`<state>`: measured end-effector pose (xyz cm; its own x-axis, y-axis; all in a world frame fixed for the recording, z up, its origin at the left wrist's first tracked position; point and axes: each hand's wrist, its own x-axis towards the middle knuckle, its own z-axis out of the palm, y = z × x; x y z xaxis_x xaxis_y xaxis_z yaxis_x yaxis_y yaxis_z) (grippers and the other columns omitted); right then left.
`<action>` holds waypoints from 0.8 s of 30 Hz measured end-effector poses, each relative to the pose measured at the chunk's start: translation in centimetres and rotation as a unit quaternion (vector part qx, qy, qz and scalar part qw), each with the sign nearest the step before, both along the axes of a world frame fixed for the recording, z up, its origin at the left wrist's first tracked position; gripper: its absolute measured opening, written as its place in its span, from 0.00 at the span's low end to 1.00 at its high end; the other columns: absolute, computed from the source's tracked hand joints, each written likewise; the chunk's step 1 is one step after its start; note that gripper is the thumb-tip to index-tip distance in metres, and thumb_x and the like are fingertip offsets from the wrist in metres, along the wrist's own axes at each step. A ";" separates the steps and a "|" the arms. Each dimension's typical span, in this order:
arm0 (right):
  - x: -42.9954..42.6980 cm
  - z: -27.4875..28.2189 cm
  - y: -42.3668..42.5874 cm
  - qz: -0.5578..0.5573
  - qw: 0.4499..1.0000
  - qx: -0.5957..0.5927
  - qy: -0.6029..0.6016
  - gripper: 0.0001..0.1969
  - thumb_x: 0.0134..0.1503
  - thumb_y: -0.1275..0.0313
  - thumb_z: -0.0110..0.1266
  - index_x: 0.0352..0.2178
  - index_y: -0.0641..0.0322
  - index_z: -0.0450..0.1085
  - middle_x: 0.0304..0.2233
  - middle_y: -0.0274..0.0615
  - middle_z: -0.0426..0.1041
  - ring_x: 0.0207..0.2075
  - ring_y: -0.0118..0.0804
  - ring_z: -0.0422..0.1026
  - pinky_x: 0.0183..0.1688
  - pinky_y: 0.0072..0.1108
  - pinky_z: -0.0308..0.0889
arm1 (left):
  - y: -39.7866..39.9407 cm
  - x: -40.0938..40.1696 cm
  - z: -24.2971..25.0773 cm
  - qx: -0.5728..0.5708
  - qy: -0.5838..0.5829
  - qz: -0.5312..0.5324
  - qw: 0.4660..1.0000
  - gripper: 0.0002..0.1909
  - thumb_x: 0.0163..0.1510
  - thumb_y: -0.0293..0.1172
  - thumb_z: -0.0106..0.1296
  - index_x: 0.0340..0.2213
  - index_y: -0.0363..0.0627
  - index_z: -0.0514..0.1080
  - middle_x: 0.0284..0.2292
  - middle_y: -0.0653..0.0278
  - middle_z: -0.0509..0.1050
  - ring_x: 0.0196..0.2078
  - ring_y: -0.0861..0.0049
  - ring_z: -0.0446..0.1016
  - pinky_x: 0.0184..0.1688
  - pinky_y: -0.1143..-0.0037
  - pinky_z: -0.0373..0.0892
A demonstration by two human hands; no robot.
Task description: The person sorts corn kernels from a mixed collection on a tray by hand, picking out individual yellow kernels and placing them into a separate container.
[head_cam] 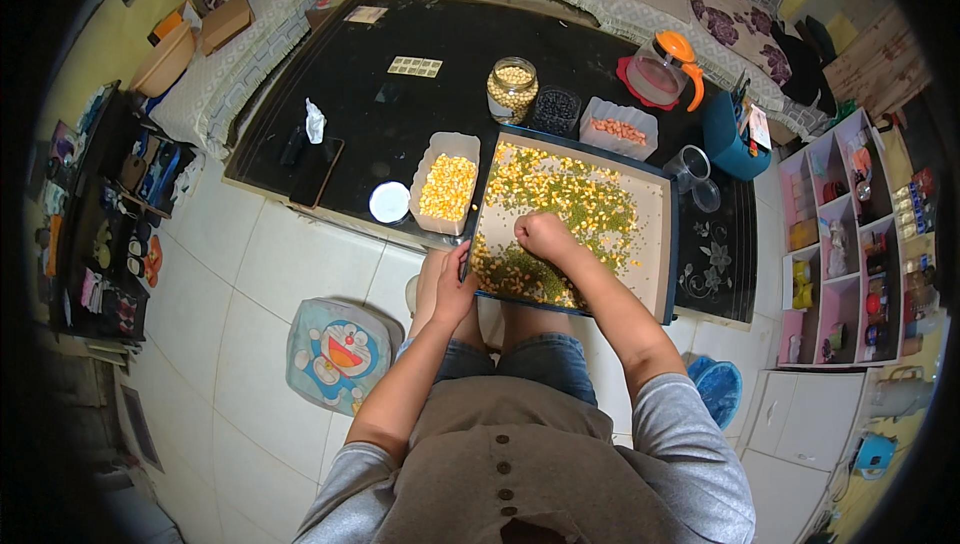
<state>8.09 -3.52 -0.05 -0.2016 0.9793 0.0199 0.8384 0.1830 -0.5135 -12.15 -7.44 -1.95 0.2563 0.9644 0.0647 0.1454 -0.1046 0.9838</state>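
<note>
A shallow tray with a dark blue rim lies in front of me, its near part over my knees. Yellow corn kernels and small green beans, which look like mung beans, are mixed across its floor. My left hand grips the tray's near left edge. Over the tray's left middle, my right hand is closed in a fist; whether kernels are inside it is hidden. Just left of the tray stands a translucent plastic container holding corn kernels.
Behind the tray on the black table are a jar of pale beans, black beans in a tub and a container of pinkish peanuts. A glass pitcher, clear cup, white lid and phone lie around.
</note>
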 end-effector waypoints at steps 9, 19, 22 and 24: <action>-0.2 -0.8 0.9 0.035 0.998 0.030 -0.039 0.02 0.37 0.74 0.46 0.15 0.61 0.65 0.17 0.46 0.67 0.21 0.44 0.67 0.26 0.27 0.64 | -0.1 0.1 0.7 0.011 0.009 0.001 1.000 0.26 0.38 0.17 0.40 0.44 0.38 0.56 0.37 0.59 0.60 0.42 0.72 0.59 0.45 0.80 0.55; -6.0 9.3 6.0 -0.074 0.978 0.133 0.146 0.04 0.38 0.74 0.47 0.20 0.60 0.67 0.20 0.45 0.69 0.23 0.44 0.69 0.29 0.27 0.64 | 0.0 -0.1 0.3 0.012 -0.003 0.000 1.000 0.25 0.39 0.16 0.40 0.44 0.38 0.56 0.35 0.59 0.60 0.41 0.72 0.59 0.45 0.80 0.55; -7.0 9.0 7.1 -0.064 0.975 0.119 0.178 0.05 0.39 0.74 0.46 0.21 0.60 0.68 0.21 0.45 0.69 0.24 0.44 0.68 0.29 0.27 0.64 | 0.0 0.0 0.5 0.004 -0.001 -0.002 1.000 0.25 0.40 0.16 0.39 0.44 0.38 0.56 0.36 0.59 0.60 0.42 0.74 0.59 0.45 0.81 0.55; -6.6 8.8 6.7 -0.066 0.975 0.122 0.171 0.05 0.39 0.74 0.46 0.21 0.61 0.67 0.20 0.45 0.68 0.23 0.45 0.68 0.28 0.27 0.64 | 0.1 -0.2 -0.2 0.004 0.001 -0.006 1.000 0.25 0.40 0.16 0.39 0.44 0.38 0.55 0.37 0.59 0.61 0.42 0.75 0.59 0.45 0.81 0.55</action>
<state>1.48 3.18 8.72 -0.0153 0.9536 0.3007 0.6495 0.2382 -0.7221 -12.38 -7.39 -2.10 0.2685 0.9606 0.0715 0.1464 -0.1140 0.9826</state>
